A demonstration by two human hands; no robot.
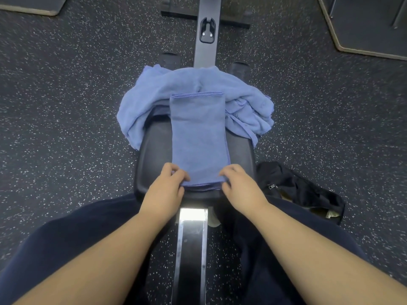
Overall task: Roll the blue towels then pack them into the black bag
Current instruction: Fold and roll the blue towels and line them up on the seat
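Note:
A blue towel [198,137], folded into a long narrow strip, lies lengthwise on the black padded bench seat [152,150]. My left hand [167,186] pinches its near left corner, and my right hand [240,186] pinches the near right corner. Behind the strip, a heap of crumpled blue towels [158,91] drapes over the far end of the seat. The black bag [295,188] lies open on the floor just right of the bench.
The bench's metal rail [191,245] runs between my dark-trousered legs, and its frame [207,29] continues ahead. Speckled rubber flooring [66,117] surrounds the bench. Dark mats with pale edges lie at the top left [33,5] and top right [370,25].

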